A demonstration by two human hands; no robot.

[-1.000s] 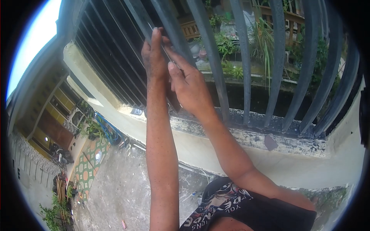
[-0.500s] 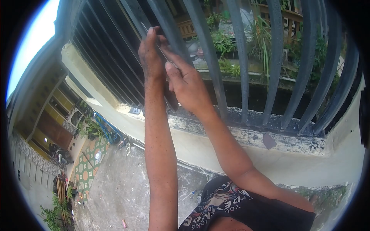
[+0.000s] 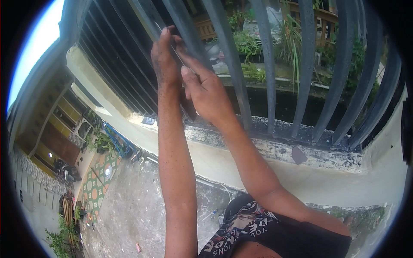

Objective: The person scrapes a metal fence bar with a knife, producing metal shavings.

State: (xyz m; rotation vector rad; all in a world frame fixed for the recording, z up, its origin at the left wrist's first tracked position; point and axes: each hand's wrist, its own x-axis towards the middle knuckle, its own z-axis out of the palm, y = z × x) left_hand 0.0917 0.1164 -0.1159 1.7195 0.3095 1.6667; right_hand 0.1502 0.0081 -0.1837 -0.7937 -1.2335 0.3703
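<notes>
Both arms reach up to the dark metal fence bars [image 3: 228, 56]. My left hand [image 3: 166, 60] is at a bar near the top, its fingers curled and its thumb pointing up. Just right of it, my right hand [image 3: 206, 88] is closed, with the index finger stretched toward the left hand. A thin pale strip [image 3: 175, 52], seen edge-on, runs between the two hands and both grip it. What it is made of is too small to tell. Parts of the fingers are hidden behind the hands.
Below the bars runs a low wall with a peeling ledge [image 3: 275, 148], where a small brown piece [image 3: 299, 155] lies. Green plants [image 3: 249, 47] and dark water stand behind the fence. At the left are a patterned tile floor [image 3: 97, 187], a blue hose [image 3: 118, 144] and bamboo sticks [image 3: 67, 210].
Both hands have shifted slightly up and to the left along the bar, with the thin strip still between them.
</notes>
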